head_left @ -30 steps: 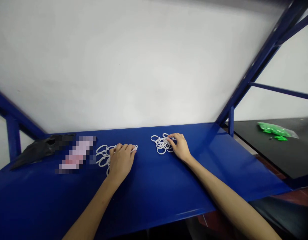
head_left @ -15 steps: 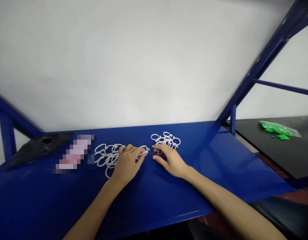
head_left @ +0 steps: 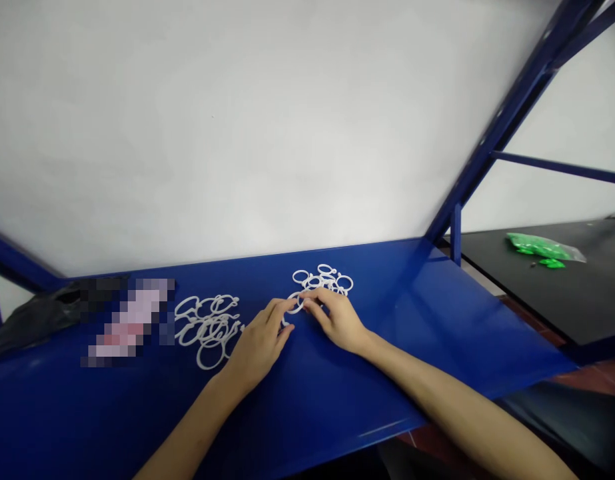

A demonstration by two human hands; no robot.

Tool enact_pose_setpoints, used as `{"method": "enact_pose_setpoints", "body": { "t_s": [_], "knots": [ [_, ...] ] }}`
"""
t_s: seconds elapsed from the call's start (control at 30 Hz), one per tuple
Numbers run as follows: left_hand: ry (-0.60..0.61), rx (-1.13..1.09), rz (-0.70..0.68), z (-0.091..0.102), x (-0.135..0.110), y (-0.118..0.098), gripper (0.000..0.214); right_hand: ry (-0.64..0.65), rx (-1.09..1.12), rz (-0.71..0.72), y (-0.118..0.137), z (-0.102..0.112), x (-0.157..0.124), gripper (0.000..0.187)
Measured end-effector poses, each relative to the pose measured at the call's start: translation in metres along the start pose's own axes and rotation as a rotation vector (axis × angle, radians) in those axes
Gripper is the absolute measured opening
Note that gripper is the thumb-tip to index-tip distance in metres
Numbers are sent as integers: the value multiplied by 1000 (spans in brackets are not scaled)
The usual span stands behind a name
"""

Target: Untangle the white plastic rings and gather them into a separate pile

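Observation:
Between my two hands is a white curtain ring (head_left: 296, 312) with a small eyelet. My right hand (head_left: 340, 320) pinches its right side between thumb and fingertips. The fingertips of my left hand (head_left: 260, 340) are at the ring's left side, with another bit of white ring showing between its fingers and thumb. To the left of my left hand lies a loose pile of white curtain rings (head_left: 212, 325), partly hidden by that hand. A smaller group of rings (head_left: 327, 280) lies just beyond my right hand.
The blue tabletop (head_left: 387, 373) meets a white wall (head_left: 307, 133) at the back. A blurred-out pink packet (head_left: 132, 320) and a black plastic bag (head_left: 42, 317) lie at left. Blue metal posts (head_left: 456, 233) stand at right, before a black table (head_left: 527, 287) with a bag of green pieces (head_left: 542, 247).
My right hand has closed on a ring that now shows between both hands. My left hand has shifted off the left pile, uncovering more rings. The view has turned slightly right.

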State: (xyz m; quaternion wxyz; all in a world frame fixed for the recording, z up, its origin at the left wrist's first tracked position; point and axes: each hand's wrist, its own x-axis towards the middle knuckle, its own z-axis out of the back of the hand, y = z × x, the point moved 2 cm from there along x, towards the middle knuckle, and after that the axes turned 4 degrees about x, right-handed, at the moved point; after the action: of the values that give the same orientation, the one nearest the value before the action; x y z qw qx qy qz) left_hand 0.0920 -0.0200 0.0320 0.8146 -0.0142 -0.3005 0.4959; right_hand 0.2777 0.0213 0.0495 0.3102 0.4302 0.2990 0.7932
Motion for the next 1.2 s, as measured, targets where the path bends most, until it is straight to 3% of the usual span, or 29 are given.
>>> {"method": "enact_pose_setpoints", "body": {
  "t_s": [0.17, 0.4, 0.6, 0.73, 0.87, 1.0, 1.2],
  "knots": [
    [37, -27, 81, -2, -2, 5, 59, -84, -52, 8, -2, 16, 4, 19],
    [49, 98, 78, 2, -2, 13, 38, -237, -163, -50, -29, 33, 10, 17],
    [168, 271, 90, 11, -6, 20, 46, -219, -350, -42, -53, 36, 15, 9],
    [234, 279, 76, 13, -6, 21, 40, -211, -453, 18, -55, 35, 16, 10],
    [204, 235, 101, 11, -2, 21, 29, -220, -467, 43, -43, 33, 13, 15],
    [136, 170, 98, 10, 0, 18, 36, -122, -393, 128, -17, 24, 7, 15],
    [90, 82, -19, 13, 2, 4, 39, 222, -134, 105, 7, 0, -6, 19]
  ]
}}
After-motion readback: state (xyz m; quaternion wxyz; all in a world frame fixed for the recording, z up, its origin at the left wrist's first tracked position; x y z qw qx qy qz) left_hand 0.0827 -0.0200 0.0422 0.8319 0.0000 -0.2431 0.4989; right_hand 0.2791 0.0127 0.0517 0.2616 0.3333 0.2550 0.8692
